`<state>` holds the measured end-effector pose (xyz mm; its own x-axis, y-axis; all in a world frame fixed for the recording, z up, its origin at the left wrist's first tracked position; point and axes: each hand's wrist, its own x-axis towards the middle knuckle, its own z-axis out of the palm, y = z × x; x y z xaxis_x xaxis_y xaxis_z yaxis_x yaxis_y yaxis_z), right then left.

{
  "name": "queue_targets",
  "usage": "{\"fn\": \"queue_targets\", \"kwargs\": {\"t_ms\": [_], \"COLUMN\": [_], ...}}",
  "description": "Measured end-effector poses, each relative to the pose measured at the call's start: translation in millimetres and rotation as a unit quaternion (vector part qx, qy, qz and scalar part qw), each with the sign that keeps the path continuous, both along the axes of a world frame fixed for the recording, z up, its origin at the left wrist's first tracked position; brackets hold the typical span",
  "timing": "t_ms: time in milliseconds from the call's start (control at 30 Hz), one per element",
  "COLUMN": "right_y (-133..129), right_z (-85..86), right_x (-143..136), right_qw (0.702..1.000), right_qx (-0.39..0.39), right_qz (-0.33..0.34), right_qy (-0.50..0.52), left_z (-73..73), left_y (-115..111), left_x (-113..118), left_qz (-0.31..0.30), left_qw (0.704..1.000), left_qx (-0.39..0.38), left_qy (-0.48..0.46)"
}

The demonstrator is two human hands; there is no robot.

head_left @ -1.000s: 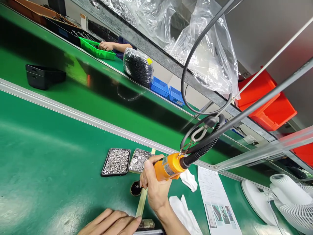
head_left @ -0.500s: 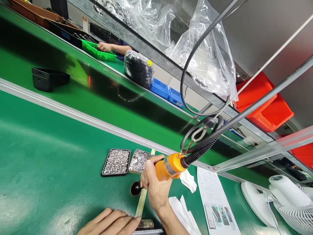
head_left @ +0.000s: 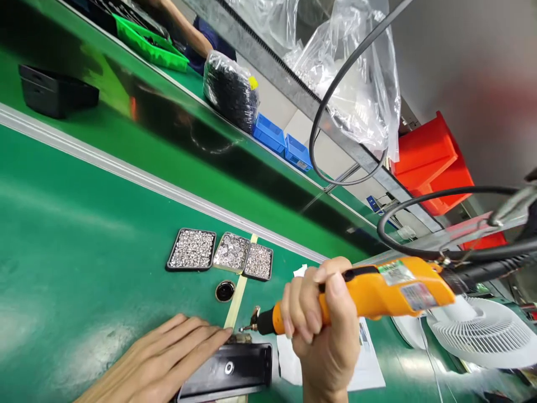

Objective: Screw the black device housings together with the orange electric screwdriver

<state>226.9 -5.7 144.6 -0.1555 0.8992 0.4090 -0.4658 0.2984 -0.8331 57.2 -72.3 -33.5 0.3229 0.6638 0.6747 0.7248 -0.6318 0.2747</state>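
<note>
My right hand [head_left: 325, 319] is wrapped round an orange electric screwdriver [head_left: 390, 285], which lies almost level and points left. Its tip, with a small shiny metal piece at the end, hovers just above the far edge of a long black plastic housing [head_left: 254, 364]. A silver washer [head_left: 229, 368] shows inside the housing. Across the housing's left part lies my left hand [head_left: 168, 352], flat with fingers stretched out. Beyond the tip are a small round dish of dark liquid [head_left: 225, 291] and a yellow tape strip [head_left: 235, 305] on the bench.
Three trays of small metal parts, a left tray [head_left: 193, 249], a middle tray [head_left: 232, 251] and a right tray [head_left: 258, 262], stand farther back. White cloth [head_left: 289, 358], paper and a white fan [head_left: 482, 330] lie right. A cable [head_left: 419, 198] loops overhead. Beyond is a co-worker's arm [head_left: 188, 28].
My right hand has brought the screwdriver from the round dish toward the housing and swung it level. More of the housing shows. The co-worker's hand has left the green basket.
</note>
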Motion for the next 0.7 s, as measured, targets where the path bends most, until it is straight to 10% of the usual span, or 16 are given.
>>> {"fn": "queue_targets", "kwargs": {"t_ms": [233,700], "right_y": [-33.3,-42.6], "right_z": [-26.9,-45.4], "right_x": [13.4,7.3], "right_qw": [0.996,0.994], "right_qx": [-0.011,-0.051], "right_qz": [0.087,0.017], "right_qy": [-0.020,-0.092], "left_z": [-6.3,4.1], "left_y": [-7.7,-7.0], "left_x": [-5.5,-9.9], "left_qz": [-0.015,-0.012], "left_qw": [0.997,0.995], "left_qx": [-0.035,-0.041], "left_qy": [0.064,0.089]}}
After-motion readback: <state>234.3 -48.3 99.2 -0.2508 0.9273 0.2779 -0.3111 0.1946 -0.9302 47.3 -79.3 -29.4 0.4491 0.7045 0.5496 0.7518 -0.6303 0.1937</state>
